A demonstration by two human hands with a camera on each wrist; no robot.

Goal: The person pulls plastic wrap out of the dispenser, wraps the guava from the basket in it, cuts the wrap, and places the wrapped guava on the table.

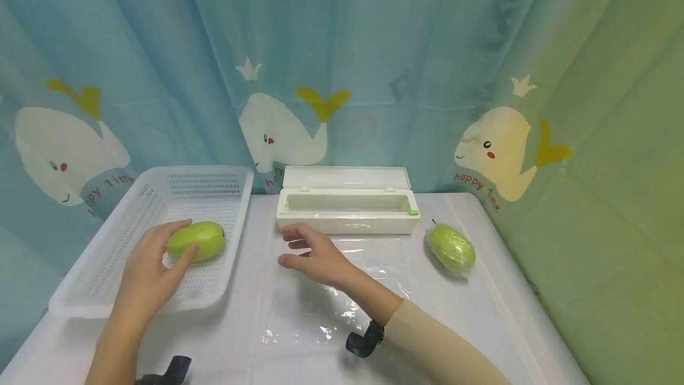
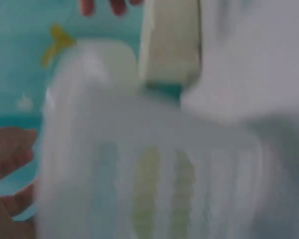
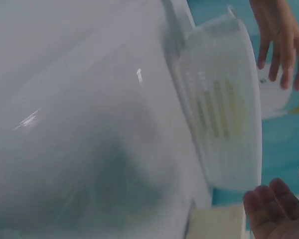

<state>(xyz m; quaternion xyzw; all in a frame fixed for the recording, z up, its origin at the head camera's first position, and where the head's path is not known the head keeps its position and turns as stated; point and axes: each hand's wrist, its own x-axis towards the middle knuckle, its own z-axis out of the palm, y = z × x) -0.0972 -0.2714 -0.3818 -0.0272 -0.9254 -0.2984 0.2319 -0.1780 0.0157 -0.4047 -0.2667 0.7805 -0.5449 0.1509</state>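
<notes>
In the head view my left hand (image 1: 155,260) reaches over the white basket (image 1: 235,254), thumb and fingers spread above a green oval fruit (image 1: 208,241). The right wrist view has the fruit low behind the basket's slats, below those fingertips. My right hand (image 1: 315,257) hovers with loosely bent fingers and holds nothing. It is near the front left of a white cling film dispenser (image 1: 347,224), whose lid (image 1: 346,177) stands raised. A sheet of clear film (image 1: 299,314) is spread on the table in front of the dispenser, under my right forearm.
To the right on the white table (image 1: 513,325) lies a green pear (image 1: 451,248) with a stem, wrapped in clear film. A small green slider (image 1: 413,212) sits at the dispenser's right end. Behind everything hangs a blue curtain (image 1: 374,46) printed with whales.
</notes>
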